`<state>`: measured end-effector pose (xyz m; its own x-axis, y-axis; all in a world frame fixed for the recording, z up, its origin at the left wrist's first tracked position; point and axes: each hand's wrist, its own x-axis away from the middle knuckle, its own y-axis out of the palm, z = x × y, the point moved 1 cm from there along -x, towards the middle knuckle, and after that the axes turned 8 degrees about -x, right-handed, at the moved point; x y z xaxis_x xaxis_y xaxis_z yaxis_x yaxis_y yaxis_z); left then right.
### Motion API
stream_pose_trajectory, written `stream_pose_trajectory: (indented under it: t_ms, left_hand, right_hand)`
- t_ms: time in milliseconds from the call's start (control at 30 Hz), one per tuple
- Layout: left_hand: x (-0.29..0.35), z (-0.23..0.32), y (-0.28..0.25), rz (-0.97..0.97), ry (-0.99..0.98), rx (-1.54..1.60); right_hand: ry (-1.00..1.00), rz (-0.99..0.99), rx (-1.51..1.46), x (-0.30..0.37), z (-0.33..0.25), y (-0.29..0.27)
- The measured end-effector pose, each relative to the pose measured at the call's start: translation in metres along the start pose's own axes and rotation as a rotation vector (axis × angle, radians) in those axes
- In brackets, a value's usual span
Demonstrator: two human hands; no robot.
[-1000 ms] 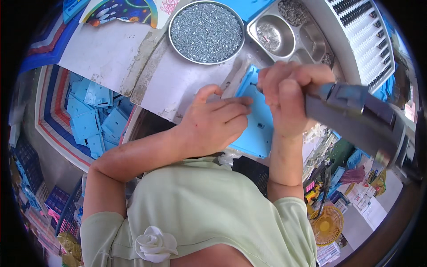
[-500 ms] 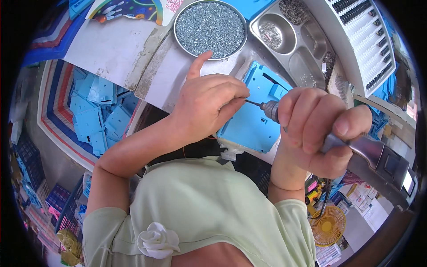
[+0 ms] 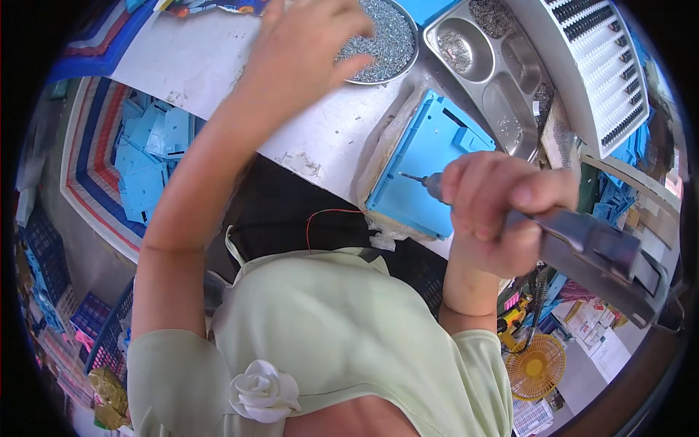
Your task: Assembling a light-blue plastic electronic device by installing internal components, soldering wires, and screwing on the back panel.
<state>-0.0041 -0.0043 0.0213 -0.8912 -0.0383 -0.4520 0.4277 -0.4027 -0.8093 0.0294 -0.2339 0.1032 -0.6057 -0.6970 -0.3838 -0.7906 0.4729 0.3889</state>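
Observation:
My right hand (image 3: pixel 502 207) is wrapped round a dark electric screwdriver (image 3: pixel 590 244). Its thin bit points left above a flat blue plastic panel (image 3: pixel 408 186), which lies tilted on the bench. My left hand (image 3: pixel 313 51) is over the left edge of a round metal tray of small silvery screws (image 3: pixel 382 44), fingers apart and slightly blurred. I see nothing held in those fingers. The tray is partly hidden behind that hand.
A steel compartment tray (image 3: pixel 502 95) with small metal parts stands beyond the panel, beside a white rack (image 3: pixel 601 65) of black pieces. At left, a striped bag (image 3: pixel 91 160) holds several blue panels (image 3: pixel 149 171). A yellow basket (image 3: pixel 536 368) sits low on the right.
My left hand has moved away from the screwdriver's tip, up and left to the screw tray, and its fingers have spread. The screwdriver has shifted slightly left and down.

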Motion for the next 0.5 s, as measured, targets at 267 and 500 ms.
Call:
stream_pose_trajectory:
  t_ms: [267,500]
  left_hand:
    - [-0.005,-0.014,0.020,0.003,-0.100,-0.225]
    - [-0.015,-0.025,0.037,0.089,-0.004,-0.373]
  right_hand:
    - [0.073,0.108,0.157,0.010,0.020,0.016]
    - [0.055,-0.008,0.159,0.012,0.034,0.008]
